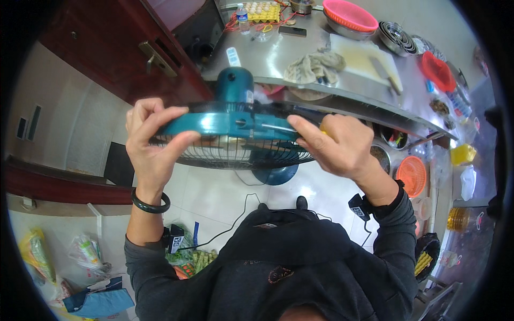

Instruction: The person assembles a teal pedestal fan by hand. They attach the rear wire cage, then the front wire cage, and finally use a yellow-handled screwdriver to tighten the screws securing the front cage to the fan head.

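Observation:
A teal electric fan (206, 124) stands upright before me, its wire guard seen from above and its round base on the floor. My left hand (151, 136) is closed on the left end of the teal rim, thumb on the near side and fingers on the far side. In my closed right hand (338, 143) is a screwdriver (279, 128), a bit of yellow handle showing between the fingers. Its metal shaft points left along the rim, toward a small clamp and screw (244, 123). Whether the tip touches the screw I cannot tell.
Beyond the fan runs a steel counter (262, 56) with a rag (315, 67), a cutting board (356, 56), a knife (386, 75) and a pink basin (350, 15). A red door (123, 48) stands at left. Bags of vegetables (201, 259) lie on the floor.

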